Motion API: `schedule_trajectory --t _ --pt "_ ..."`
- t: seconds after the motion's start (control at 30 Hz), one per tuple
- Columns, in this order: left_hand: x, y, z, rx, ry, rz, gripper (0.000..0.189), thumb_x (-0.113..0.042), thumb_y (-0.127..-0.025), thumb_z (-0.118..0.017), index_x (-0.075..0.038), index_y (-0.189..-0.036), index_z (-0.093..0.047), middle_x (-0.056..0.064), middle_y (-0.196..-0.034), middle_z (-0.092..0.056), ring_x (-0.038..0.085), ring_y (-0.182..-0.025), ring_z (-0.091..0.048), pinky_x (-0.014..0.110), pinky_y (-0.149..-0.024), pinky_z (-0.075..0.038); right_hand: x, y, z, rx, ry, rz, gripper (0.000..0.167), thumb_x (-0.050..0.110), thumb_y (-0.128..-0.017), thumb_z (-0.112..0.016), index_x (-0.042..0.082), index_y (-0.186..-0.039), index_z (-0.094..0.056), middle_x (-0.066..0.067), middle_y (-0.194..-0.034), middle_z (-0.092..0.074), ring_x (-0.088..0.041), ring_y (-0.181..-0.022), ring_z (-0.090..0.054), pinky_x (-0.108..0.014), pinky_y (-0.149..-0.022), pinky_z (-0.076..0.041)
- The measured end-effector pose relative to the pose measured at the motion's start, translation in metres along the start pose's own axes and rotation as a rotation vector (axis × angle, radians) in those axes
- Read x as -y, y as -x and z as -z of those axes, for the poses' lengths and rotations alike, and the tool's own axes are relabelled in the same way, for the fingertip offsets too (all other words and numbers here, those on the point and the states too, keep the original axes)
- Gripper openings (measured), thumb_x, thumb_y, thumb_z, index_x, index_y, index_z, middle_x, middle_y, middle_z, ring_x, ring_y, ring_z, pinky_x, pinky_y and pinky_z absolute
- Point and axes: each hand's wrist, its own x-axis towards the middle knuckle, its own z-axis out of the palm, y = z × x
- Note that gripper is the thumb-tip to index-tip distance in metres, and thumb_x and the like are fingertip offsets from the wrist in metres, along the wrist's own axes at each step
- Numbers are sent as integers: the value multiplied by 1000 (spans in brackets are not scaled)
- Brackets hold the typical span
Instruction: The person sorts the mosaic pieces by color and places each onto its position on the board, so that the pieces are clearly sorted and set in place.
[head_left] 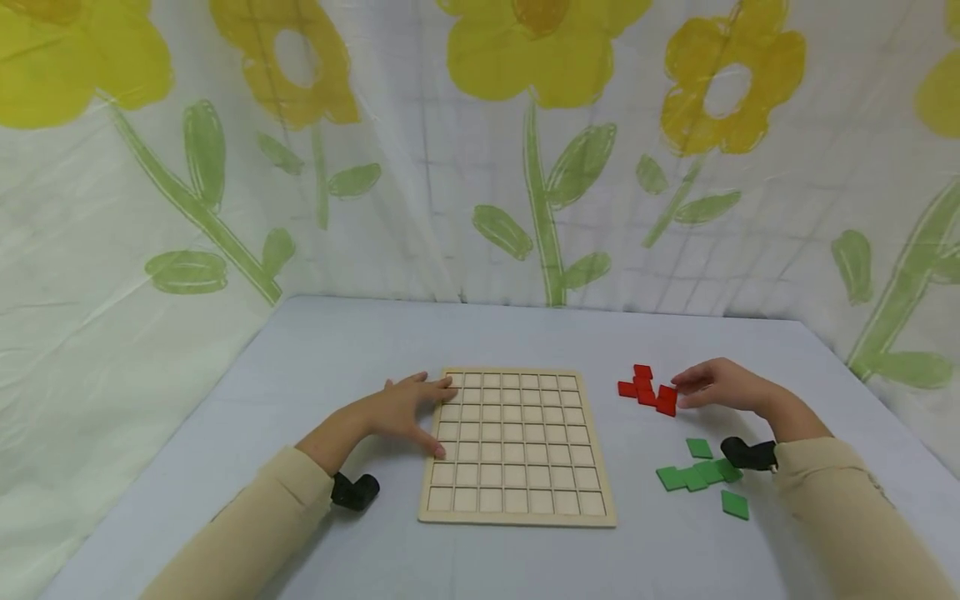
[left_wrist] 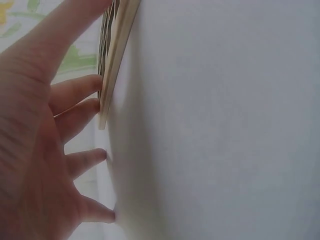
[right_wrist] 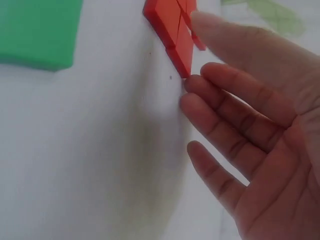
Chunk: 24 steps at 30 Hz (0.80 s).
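A pale wooden board (head_left: 517,518) with a grid of square recesses lies flat in the middle of the table. My left hand (head_left: 401,410) rests at its left edge, thumb and fingers spread, fingertips over the rim. In the left wrist view, the fingers (left_wrist: 75,95) reach the board's side edge and nothing is gripped. Beside a small cluster of flat red tiles (head_left: 667,400), right of the board, is my right hand (head_left: 723,385). Its fingers are loosely bent, the fingertips right at the nearest red tile (right_wrist: 172,30) in the right wrist view, with nothing held between them.
Several green square tiles (head_left: 693,478) lie nearer me, below the right hand; one green tile (right_wrist: 40,30) shows large in the right wrist view. Black wrist cameras (head_left: 354,492) stick out under both sleeves. Behind the white table (head_left: 360,333) hangs a flowered curtain (head_left: 420,183).
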Motion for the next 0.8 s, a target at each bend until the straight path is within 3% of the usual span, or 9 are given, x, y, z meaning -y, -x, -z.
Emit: schedule_trajectory --t 0.17,0.4,0.8 --pt "0 0 -2 1 12 1 94 -55 -62 -79 -23 -142 -41 -3 -154 -25 37 -144 -7 74 -103 -1 -3 -7 -3 -13 -24 -20 48 26 -83 -70 -3 -119 -60 -19 -117 -63 -24 -101 -59 -42 -89 -51" --pt "-1 2 -1 -1 2 6 93 -55 -63 -79 -24 -142 -40 -3 -154 -25 37 -144 -7 74 -104 -2 0 -10 -4 -13 -52 -16 42 22 -83 -70 -3 -116 -61 -16 -111 -63 -19 -93 -55 -28 -80 -49" --pt "0 2 -2 -7 14 1 92 -54 -65 -78 -23 -142 -40 -3 -155 -25 37 -144 -6 74 -103 1 -5 -13 -4 -22 -48 -28 37 22 -83 -69 -1 -111 -64 -9 -104 -65 -18 -91 -55 -27 -80 -48"
